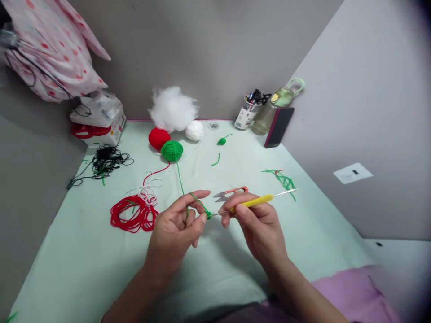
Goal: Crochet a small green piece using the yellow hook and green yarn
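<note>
My left hand (178, 222) pinches a small green crocheted piece (209, 215) between thumb and fingertips, its index finger stretched out with green yarn looped over it. That strand runs back to the green yarn ball (172, 151). In my right hand (257, 220) is a crochet hook with a yellow handle (253, 202); its thin metal tip reaches into the green piece. Just behind my right fingers lie orange-handled thread snips (232, 193), partly hidden by the hand. Red yarn loops (131, 215) lie left of my left hand, beside loose white yarn (146, 189).
At the back are a red yarn ball (159, 138), a white ball (194, 130) and white stuffing (173, 109). Black yarn (108, 160) lies left. A pen cup (246, 115), bottle (269, 114) and phone (279, 127) stand back right. Green scraps (285, 180) lie right.
</note>
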A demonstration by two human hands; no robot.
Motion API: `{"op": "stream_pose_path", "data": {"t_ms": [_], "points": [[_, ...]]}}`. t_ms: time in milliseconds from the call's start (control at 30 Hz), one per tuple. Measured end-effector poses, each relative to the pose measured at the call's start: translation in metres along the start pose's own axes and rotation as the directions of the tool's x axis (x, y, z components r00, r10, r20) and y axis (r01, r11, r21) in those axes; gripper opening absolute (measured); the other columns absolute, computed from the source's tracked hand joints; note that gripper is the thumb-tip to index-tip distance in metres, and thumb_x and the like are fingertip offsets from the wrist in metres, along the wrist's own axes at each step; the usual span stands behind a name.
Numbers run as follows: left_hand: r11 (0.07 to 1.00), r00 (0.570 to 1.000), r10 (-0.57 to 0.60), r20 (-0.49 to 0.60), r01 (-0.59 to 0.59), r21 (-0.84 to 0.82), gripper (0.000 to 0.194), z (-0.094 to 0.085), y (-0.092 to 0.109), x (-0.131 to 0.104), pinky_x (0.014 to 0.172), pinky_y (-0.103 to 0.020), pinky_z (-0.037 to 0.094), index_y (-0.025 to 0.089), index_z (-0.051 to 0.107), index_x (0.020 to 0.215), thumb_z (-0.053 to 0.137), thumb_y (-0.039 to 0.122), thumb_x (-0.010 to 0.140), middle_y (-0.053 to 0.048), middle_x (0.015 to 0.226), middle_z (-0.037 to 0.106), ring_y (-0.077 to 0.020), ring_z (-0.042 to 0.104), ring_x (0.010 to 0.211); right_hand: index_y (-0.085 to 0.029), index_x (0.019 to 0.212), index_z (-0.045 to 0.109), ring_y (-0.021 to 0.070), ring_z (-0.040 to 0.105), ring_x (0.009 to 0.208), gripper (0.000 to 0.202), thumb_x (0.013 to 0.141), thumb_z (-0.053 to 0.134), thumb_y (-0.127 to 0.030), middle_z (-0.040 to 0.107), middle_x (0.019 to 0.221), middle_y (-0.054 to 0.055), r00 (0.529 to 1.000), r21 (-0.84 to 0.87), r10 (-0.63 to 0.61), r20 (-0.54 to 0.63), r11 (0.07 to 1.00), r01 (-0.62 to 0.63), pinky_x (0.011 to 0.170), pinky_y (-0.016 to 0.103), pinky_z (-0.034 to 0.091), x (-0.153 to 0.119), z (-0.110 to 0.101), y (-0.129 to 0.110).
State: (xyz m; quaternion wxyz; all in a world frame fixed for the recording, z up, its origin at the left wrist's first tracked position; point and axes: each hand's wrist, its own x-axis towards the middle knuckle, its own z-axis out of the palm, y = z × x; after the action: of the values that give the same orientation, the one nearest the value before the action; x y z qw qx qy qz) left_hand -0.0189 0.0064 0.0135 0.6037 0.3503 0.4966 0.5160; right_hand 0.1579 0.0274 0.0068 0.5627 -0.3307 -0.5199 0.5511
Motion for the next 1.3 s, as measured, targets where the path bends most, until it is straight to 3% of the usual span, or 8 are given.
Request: {"op": "stream_pose_path", "data": {"t_ms": [167, 300, 467, 567, 733, 900, 1133, 1300], "points": [[0.999, 0.995, -0.021, 0.097, 0.025, -0.044, 0.033, 0.000, -0.009, 0.004, 0.046, -0.019, 0.043, 0.021, 0.080, 0.115, 0.080, 0.024, 0.081, 0.004, 0.072, 0.061, -0.0045, 0.048, 0.045, -0.024, 0.098, 0.082, 0.0204, 0.075, 0.088, 0.016, 0.100, 0.070, -0.034, 0.082, 0.095, 0.008, 0.990, -0.125, -0.138, 0.005, 0.983, 0.137, 0.074, 0.033, 0.064, 0.000, 0.009, 0.011], [0.995, 0.997, -0.019, 0.070, 0.026, -0.101, 0.036, -0.001, -0.010, 0.005, 0.047, -0.019, 0.046, 0.023, 0.078, 0.118, 0.082, 0.029, 0.083, 0.001, 0.086, 0.068, -0.0041, 0.050, 0.048, -0.025, 0.101, 0.082, 0.0195, 0.076, 0.084, 0.016, 0.102, 0.067, -0.032, 0.083, 0.095, 0.007, 0.980, -0.205, -0.197, 0.029, 0.958, 0.198, 0.074, 0.033, 0.064, -0.001, 0.012, 0.008], [0.980, 0.992, -0.075, 0.098, 0.091, -0.175, 0.063, 0.000, -0.005, 0.007, 0.042, -0.016, 0.042, 0.024, 0.067, 0.139, 0.088, 0.027, 0.080, -0.001, 0.093, 0.070, -0.0031, 0.048, 0.049, -0.026, 0.100, 0.083, 0.0204, 0.074, 0.087, 0.015, 0.101, 0.068, -0.027, 0.079, 0.088, 0.006, 0.962, -0.269, -0.264, 0.074, 0.923, 0.274, 0.079, 0.035, 0.062, -0.001, 0.010, 0.006], [0.949, 0.978, -0.133, 0.158, 0.171, -0.263, 0.068, -0.001, -0.001, 0.007, 0.040, -0.013, 0.039, 0.024, 0.065, 0.142, 0.089, 0.024, 0.078, 0.000, 0.089, 0.067, -0.0038, 0.049, 0.051, -0.026, 0.103, 0.082, 0.0190, 0.073, 0.079, 0.015, 0.102, 0.067, -0.029, 0.077, 0.086, 0.005, 0.977, -0.154, -0.209, 0.036, 0.965, 0.212, 0.072, 0.034, 0.062, -0.002, 0.006, 0.011], [0.868, 0.923, -0.193, 0.332, 0.319, -0.381, 0.044, -0.007, 0.001, 0.008, 0.038, -0.011, 0.033, 0.025, 0.079, 0.124, 0.086, 0.019, 0.081, 0.002, 0.087, 0.064, 0.0044, 0.026, 0.042, -0.022, 0.095, 0.081, 0.0142, 0.070, 0.064, 0.017, 0.099, 0.071, -0.034, 0.075, 0.085, 0.004, 1.000, 0.082, 0.004, -0.025, 0.997, -0.002, 0.061, 0.028, 0.061, 0.003, 0.000, 0.006], [0.863, 0.931, -0.150, 0.334, 0.288, -0.415, 0.034, -0.003, -0.002, 0.008, 0.038, -0.010, 0.034, 0.026, 0.083, 0.114, 0.086, 0.021, 0.081, 0.002, 0.086, 0.064, 0.0039, 0.026, 0.042, -0.021, 0.089, 0.079, 0.0127, 0.065, 0.057, 0.021, 0.097, 0.073, -0.040, 0.074, 0.076, 0.002, 0.994, 0.136, 0.111, -0.020, 0.985, -0.108, 0.057, 0.026, 0.058, 0.007, 0.002, 0.002], [0.965, 0.995, -0.026, 0.092, 0.049, -0.256, 0.034, 0.007, -0.012, 0.006, 0.047, -0.013, 0.046, 0.024, 0.080, 0.117, 0.087, 0.026, 0.083, 0.002, 0.084, 0.068, -0.0018, 0.044, 0.049, -0.028, 0.107, 0.082, 0.0185, 0.075, 0.088, 0.016, 0.102, 0.067, -0.024, 0.083, 0.100, 0.005, 0.974, -0.247, -0.224, 0.031, 0.943, 0.224, 0.078, 0.032, 0.063, -0.003, 0.012, 0.013], [0.936, 0.997, -0.069, 0.045, 0.081, -0.343, 0.040, 0.009, -0.009, 0.005, 0.044, -0.012, 0.041, 0.022, 0.079, 0.117, 0.091, 0.027, 0.079, 0.005, 0.078, 0.064, 0.0011, 0.033, 0.044, -0.030, 0.126, 0.077, 0.0221, 0.075, 0.103, 0.036, 0.099, 0.065, -0.009, 0.079, 0.118, 0.009, 0.883, -0.599, -0.407, 0.235, 0.655, 0.461, 0.088, 0.036, 0.063, -0.013, 0.006, 0.014]]}}
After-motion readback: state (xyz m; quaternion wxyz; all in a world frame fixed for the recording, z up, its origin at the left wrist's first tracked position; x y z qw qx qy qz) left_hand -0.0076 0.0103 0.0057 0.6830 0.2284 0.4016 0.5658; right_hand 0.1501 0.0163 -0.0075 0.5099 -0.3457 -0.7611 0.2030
